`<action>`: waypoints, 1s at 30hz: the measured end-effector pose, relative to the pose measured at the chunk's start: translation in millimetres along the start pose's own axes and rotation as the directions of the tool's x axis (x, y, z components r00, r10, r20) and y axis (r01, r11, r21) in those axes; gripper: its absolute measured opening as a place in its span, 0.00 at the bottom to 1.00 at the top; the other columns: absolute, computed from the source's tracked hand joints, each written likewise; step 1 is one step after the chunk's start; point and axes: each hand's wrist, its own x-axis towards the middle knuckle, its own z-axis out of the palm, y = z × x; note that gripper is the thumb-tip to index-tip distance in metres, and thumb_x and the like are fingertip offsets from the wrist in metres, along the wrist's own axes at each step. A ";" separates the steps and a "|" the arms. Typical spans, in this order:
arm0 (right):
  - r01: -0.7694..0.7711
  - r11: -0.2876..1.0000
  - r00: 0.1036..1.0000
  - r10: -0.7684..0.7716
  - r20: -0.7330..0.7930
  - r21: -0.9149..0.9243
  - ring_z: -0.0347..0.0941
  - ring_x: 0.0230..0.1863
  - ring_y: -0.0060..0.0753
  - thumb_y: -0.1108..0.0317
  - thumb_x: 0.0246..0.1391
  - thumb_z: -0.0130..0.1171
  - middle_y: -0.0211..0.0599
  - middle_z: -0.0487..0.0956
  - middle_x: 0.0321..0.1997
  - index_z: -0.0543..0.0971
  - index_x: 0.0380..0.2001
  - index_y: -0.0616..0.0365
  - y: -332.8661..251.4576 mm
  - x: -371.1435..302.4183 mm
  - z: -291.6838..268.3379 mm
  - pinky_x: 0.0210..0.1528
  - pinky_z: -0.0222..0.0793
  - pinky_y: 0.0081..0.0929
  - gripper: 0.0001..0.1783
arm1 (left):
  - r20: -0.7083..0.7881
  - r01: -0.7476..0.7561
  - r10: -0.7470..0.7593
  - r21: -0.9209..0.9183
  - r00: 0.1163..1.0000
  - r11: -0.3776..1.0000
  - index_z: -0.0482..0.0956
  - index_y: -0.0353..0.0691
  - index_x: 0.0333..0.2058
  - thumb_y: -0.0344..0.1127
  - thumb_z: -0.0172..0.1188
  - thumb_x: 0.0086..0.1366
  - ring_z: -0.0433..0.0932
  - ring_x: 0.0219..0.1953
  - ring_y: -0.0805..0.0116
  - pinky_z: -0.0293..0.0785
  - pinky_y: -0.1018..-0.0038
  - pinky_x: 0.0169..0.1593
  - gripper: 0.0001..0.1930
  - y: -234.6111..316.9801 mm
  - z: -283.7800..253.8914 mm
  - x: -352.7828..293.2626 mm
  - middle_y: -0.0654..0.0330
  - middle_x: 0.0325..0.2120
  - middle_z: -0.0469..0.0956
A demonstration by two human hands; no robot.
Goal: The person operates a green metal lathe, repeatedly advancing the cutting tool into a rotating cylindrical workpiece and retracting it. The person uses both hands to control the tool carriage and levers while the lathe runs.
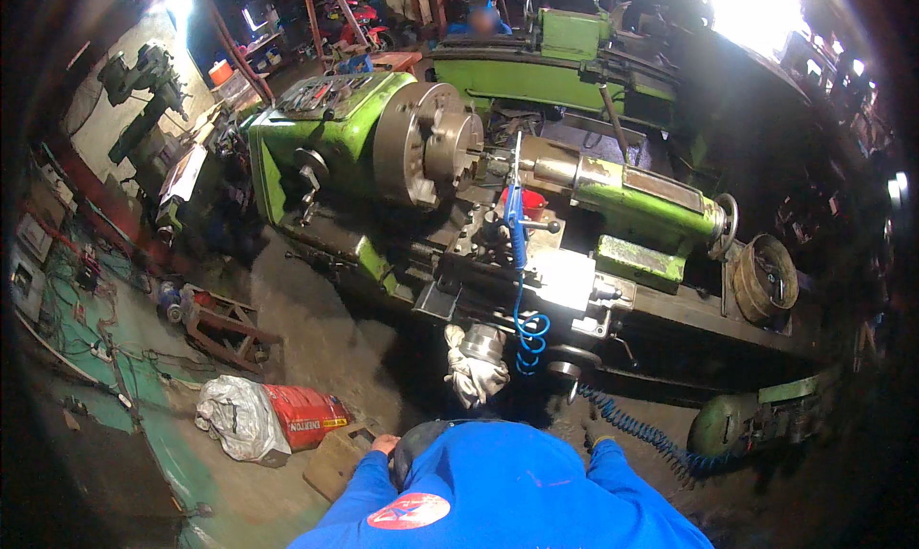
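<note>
Two hands show low in view at the ends of blue sleeves (609,472); the left hand (386,444) is partly hidden and the right hand (595,434) is dark and blurred, so I cannot tell whether either grips anything. Near the right one, a dark blue coiled hose (654,440) runs in tight, springy rings below the lathe (622,190), whose bright green paint looks worn and grimy. A flat brown panel (330,465) lies just beside the left.
</note>
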 end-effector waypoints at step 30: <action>0.025 0.842 0.999 -0.039 -0.014 -0.538 0.81 0.54 0.50 0.56 0.66 0.55 0.45 0.85 0.56 0.86 0.52 0.50 -145.0 -167.7 62.6 0.58 0.75 0.43 0.19 | 0.143 0.191 -0.144 -0.887 0.979 0.420 0.71 0.50 0.64 0.65 0.63 0.68 0.76 0.27 0.65 0.77 0.62 0.32 0.35 283.6 -145.6 362.3 0.60 0.35 0.79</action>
